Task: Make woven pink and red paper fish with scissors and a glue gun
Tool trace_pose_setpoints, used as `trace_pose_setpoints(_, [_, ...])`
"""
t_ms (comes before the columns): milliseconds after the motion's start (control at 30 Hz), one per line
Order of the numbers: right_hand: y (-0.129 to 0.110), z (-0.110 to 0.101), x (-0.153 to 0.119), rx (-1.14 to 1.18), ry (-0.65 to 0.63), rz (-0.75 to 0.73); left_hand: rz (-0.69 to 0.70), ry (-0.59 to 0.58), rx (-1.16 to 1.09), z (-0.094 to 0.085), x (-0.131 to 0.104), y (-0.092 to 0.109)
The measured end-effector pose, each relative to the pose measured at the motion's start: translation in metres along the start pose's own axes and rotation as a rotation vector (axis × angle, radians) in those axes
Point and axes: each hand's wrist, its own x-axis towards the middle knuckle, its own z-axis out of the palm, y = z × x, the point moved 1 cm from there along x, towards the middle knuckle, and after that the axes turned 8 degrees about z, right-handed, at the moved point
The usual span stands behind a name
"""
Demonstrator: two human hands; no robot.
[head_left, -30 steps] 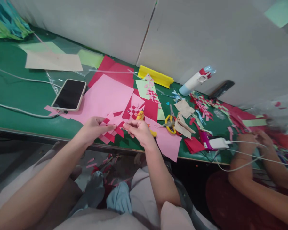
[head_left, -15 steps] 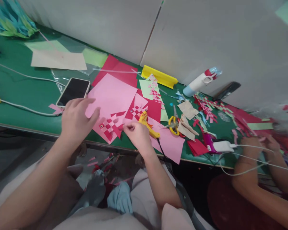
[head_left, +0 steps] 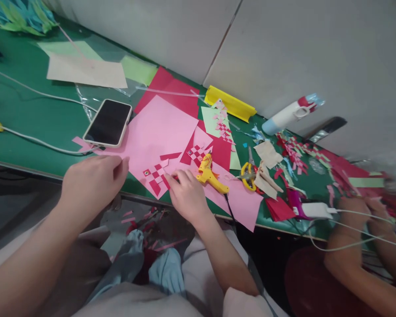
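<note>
A fish woven from red and pink paper strips (head_left: 155,177), with a stick-on eye, lies near the table's front edge on a large pink sheet (head_left: 161,119). My right hand (head_left: 187,193) is closed at its tail end, thumb and fingertips pinching the edge there. My left hand (head_left: 94,181) hovers left of the fish, fingers curled in; anything inside them is hidden. Just right of my right hand lies a yellow hot glue gun (head_left: 211,174), beside a second woven fish (head_left: 196,153). A loose red strip (head_left: 170,156) rests above the first fish.
A phone (head_left: 108,123) lies left on the green table (head_left: 29,145), with white cables nearby. Yellow-handled scissors (head_left: 248,176), fabric scraps and a magenta object (head_left: 295,204) are to the right. A bottle (head_left: 288,115) stands by the wall. Another person's hands (head_left: 354,209) work far right.
My left hand has moved down and left, away from the phone, and its spread fingers have curled in. My right hand stays at the fish's tail. The whole view has shifted slightly.
</note>
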Motion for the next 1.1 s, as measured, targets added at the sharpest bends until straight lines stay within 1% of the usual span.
trace_pose_setpoints(167, [-0.002, 0.002, 0.003, -0.043, -0.012, 0.006, -0.004, 0.006, -0.012, -0.001, -0.001, -0.004])
trace_pose_setpoints(300, [-0.004, 0.002, 0.007, 0.017, -0.029, 0.032, 0.017, 0.014, 0.021, -0.001, -0.003, -0.006])
trace_pose_setpoints(400, [-0.001, 0.001, 0.010, 0.091, -0.036, 0.054, 0.028, 0.018, 0.037, -0.002, -0.004, -0.006])
trace_pose_setpoints(467, [0.004, -0.001, 0.011, 0.148, -0.026, 0.054, 0.036, 0.019, 0.039, -0.002, -0.004, -0.006])
trace_pose_setpoints(567, [0.011, -0.006, 0.012, 0.219, 0.022, 0.061, 0.041, 0.022, 0.042, -0.003, -0.004, -0.006])
trace_pose_setpoints(667, [0.012, -0.009, 0.012, 0.223, 0.048, 0.060, 0.028, 0.012, 0.064, -0.002, -0.004, -0.005])
trace_pose_setpoints(767, [0.009, -0.007, 0.013, 0.196, 0.036, 0.042, 0.057, -0.024, 0.091, -0.001, -0.003, -0.004])
trace_pose_setpoints(867, [0.007, -0.002, 0.013, 0.167, 0.014, 0.033, 0.127, -0.053, 0.103, 0.001, -0.002, -0.002])
trace_pose_setpoints(933, [0.007, 0.000, 0.013, 0.162, 0.014, 0.043, 0.206, -0.047, 0.069, 0.005, -0.002, 0.002])
trace_pose_setpoints(1100, [0.008, 0.000, 0.014, 0.147, 0.030, 0.076, 0.514, 0.035, -0.111, 0.022, -0.004, 0.013])
